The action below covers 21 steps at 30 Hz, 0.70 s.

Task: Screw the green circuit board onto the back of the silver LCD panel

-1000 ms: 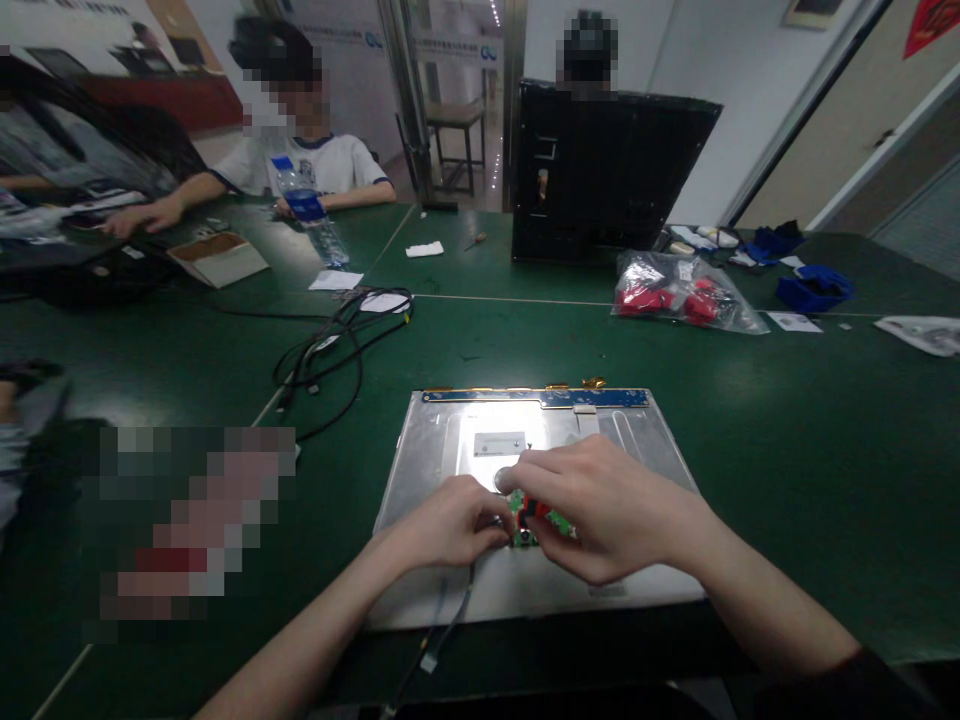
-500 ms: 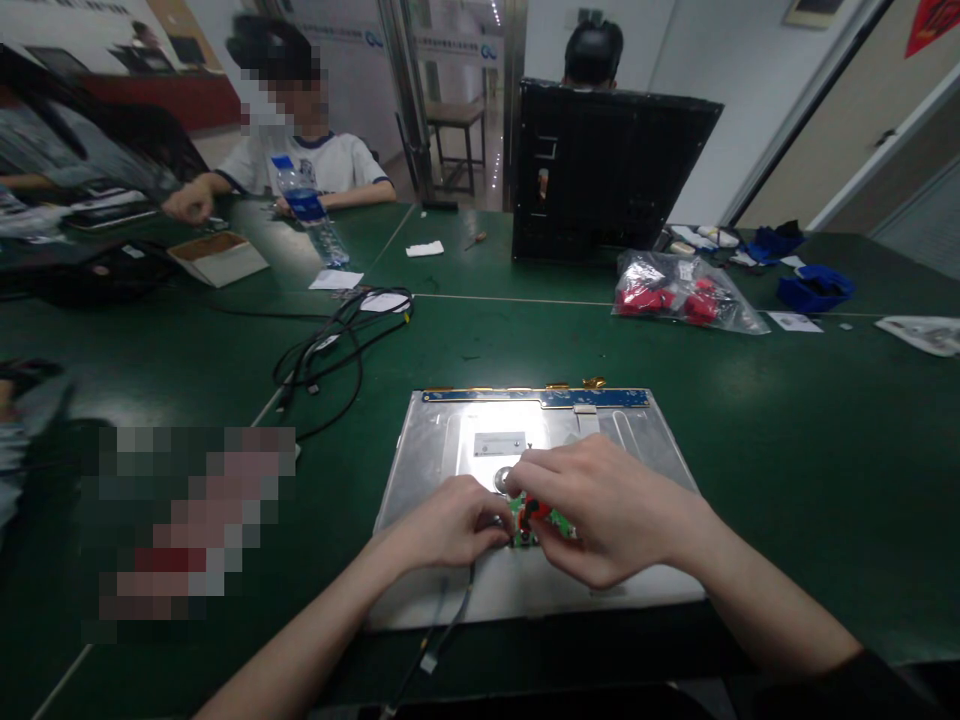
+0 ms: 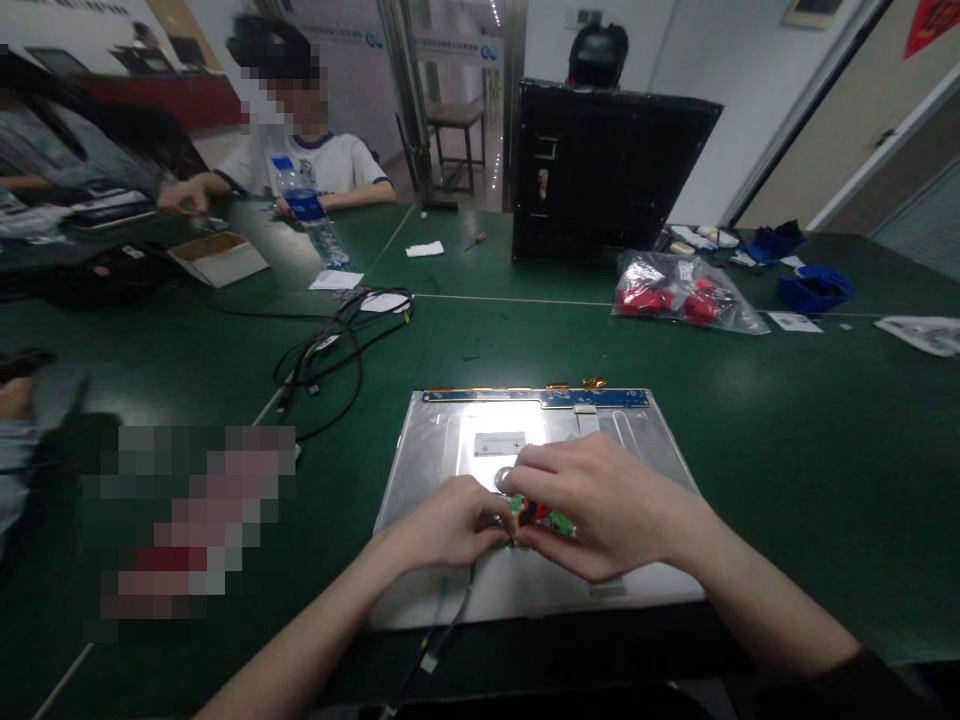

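Note:
A silver metal-backed display panel [image 3: 435, 450] lies flat before me, a blue circuit strip [image 3: 525, 399] along its far edge. On its near half sits a small green circuit board [image 3: 559, 522], mostly covered by my hands. My left hand [image 3: 457, 520] is closed at the board's left edge, thumb and fingers pinched by a thin dark cable [image 3: 469, 595] that trails off the panel's near edge. Over the board, my right hand [image 3: 600, 510] curls its fingers around a small red-and-black tool [image 3: 533, 511]; its tip is hidden.
Coiled black cables [image 3: 330, 340] lie left of the panel. Farther back are a water bottle [image 3: 307, 210], an open box [image 3: 217, 260], a black screen [image 3: 607, 170] standing upright and a clear bag with red items [image 3: 682, 295]. Other people sit around the green table.
The fingers of my right hand have shifted slightly, and the red-and-black tool has turned between them. My left hand stays in place. At the far left, a co-worker's hand has moved.

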Each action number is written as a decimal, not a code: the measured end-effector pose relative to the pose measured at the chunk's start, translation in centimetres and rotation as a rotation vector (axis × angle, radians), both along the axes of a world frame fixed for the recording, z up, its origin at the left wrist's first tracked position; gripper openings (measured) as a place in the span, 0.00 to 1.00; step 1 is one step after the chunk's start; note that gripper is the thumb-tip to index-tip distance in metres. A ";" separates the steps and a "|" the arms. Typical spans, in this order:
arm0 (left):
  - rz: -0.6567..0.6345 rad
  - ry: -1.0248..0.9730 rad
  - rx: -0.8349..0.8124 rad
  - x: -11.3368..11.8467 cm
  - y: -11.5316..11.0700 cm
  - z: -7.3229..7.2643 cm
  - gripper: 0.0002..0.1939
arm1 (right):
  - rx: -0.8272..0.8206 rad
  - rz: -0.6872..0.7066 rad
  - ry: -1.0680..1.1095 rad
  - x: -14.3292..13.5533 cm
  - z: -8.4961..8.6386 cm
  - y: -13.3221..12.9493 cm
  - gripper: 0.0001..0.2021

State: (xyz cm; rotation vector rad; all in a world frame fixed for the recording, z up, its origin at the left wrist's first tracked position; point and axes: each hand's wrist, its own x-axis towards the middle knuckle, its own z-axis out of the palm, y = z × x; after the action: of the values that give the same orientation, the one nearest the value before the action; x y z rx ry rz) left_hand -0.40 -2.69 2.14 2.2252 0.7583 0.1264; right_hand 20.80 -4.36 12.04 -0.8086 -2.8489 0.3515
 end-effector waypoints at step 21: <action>0.014 -0.010 0.037 0.0 0.0 0.1 0.08 | -0.041 0.005 0.009 0.0 0.3 -0.3 0.09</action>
State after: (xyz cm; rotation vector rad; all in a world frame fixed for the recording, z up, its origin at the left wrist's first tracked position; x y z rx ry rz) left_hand -0.39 -2.71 2.24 2.2530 0.7720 0.1594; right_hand 20.80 -4.68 12.33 -0.8052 -2.8447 0.4141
